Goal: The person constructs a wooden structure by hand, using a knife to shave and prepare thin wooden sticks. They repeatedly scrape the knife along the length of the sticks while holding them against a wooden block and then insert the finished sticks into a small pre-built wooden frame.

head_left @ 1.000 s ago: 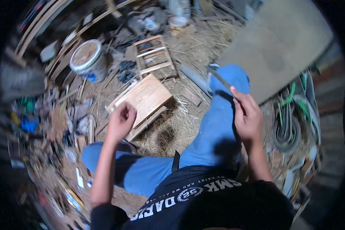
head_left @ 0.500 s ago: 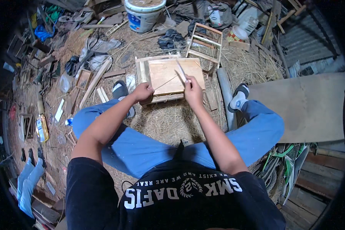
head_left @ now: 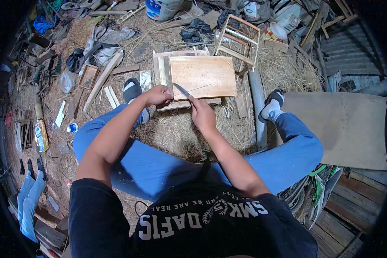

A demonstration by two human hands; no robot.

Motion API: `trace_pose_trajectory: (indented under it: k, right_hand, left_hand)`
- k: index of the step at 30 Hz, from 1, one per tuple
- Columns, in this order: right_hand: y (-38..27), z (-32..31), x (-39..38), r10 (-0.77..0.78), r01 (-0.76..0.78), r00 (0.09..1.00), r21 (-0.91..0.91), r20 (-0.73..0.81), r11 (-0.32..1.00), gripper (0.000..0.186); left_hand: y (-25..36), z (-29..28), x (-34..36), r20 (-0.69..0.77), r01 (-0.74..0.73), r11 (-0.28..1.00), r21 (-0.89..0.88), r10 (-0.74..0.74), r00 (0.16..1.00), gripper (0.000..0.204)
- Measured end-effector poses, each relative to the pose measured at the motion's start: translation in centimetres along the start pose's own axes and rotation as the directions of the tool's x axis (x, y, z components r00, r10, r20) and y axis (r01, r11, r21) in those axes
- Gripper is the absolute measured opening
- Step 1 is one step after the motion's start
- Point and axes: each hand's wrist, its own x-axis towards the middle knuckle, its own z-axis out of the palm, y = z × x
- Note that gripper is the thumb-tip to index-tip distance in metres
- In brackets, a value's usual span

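Observation:
My left hand (head_left: 158, 95) is closed, pinching the end of a thin wooden stick (head_left: 198, 88) that slants up to the right over a pale board. In my right hand (head_left: 203, 114) is a knife (head_left: 181, 90), its blade pointing up and left toward the left hand's fingertips. The blade lies close to the stick near its held end; whether it touches cannot be made out. Beneath both, the pale wooden board (head_left: 206, 69) rests on a low wooden frame (head_left: 162, 71) on the straw-covered ground, between my feet.
A slatted wooden frame (head_left: 238, 41) stands beyond the board. A grey pipe (head_left: 257, 107) lies along its right, beside a large flat sheet (head_left: 335, 124). Planks (head_left: 103, 81), a white bucket (head_left: 163, 9) and black plastic bags (head_left: 195, 31) lie around. Another person's legs (head_left: 32, 198) show at lower left.
My right hand has moved left and nearer, bringing the knife blade from the stick's far part to beside my left hand. The left hand still pinches the stick. The view has shifted slightly.

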Motion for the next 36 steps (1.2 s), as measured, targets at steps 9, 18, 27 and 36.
trace_pose_trajectory:
  k: [9,18,27,36]
  right_hand:
    - [1.8,-1.4,-0.3,0.158,-0.155,0.984,0.035,-0.077,0.987,0.031]
    - [5.2,-3.0,1.3,0.248,-0.246,0.956,0.027,-0.156,0.969,0.024]
    - [4.7,-3.2,2.2,0.181,-0.137,0.925,0.152,-0.334,0.979,0.027]
    - [4.5,-3.7,8.9,0.297,-0.256,0.936,0.212,-0.19,0.943,0.032]
  left_hand:
    - [0.9,0.7,-0.1,-0.035,0.016,1.0,0.02,-0.015,0.999,0.019]
    - [1.3,1.2,-0.4,-0.085,-0.013,1.0,0.027,0.015,0.996,0.019]
    - [5.4,-1.4,-0.8,-0.225,-0.105,0.917,0.385,0.204,0.953,0.017]
    - [15.0,-2.9,-6.2,-0.447,-0.307,0.913,-0.27,0.163,0.88,0.01]
